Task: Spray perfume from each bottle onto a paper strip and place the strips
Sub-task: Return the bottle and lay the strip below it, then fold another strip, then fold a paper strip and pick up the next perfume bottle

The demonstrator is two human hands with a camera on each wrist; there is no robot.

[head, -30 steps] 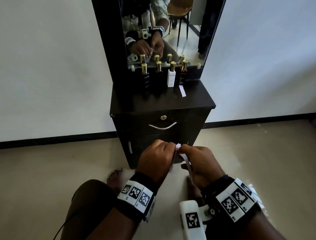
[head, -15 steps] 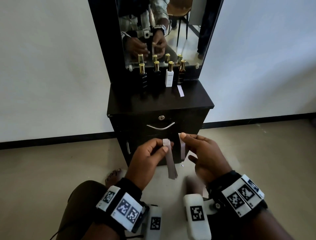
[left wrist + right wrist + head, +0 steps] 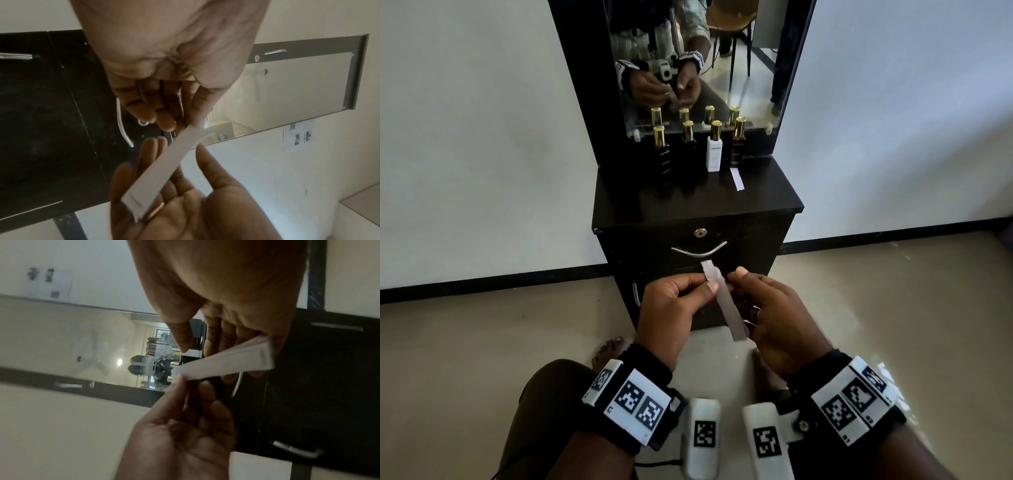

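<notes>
Head view: both hands up in front of the black cabinet (image 3: 698,219), low by the drawer handle (image 3: 699,251).
Left hand: the left hand (image 3: 671,315) pinches a paper strip (image 3: 726,303) near its top end, thumb against fingertips, the other fingers curled in.
Right hand: the right hand (image 3: 777,318) sits just beside it, thumb raised close to the strip's top; more strips (image 3: 230,361) lie across its curled fingers, so it holds a small bundle.
Strip position: the pinched strip runs slanted between the two hands, top end poking above the left thumb, lower end down against the right palm.
Left wrist view: the strip (image 3: 162,172) stretches from the left hand's pinch across the right hand's open fingers.
Tabletop: four gold-capped perfume bottles (image 3: 714,147) stand in a row before the mirror (image 3: 698,61), three dark and one white.
Placed strip: one strip (image 3: 737,179) lies flat on the tabletop (image 3: 688,202) just in front of the rightmost bottle.
Floor: the person's bare feet show below the hands.
</notes>
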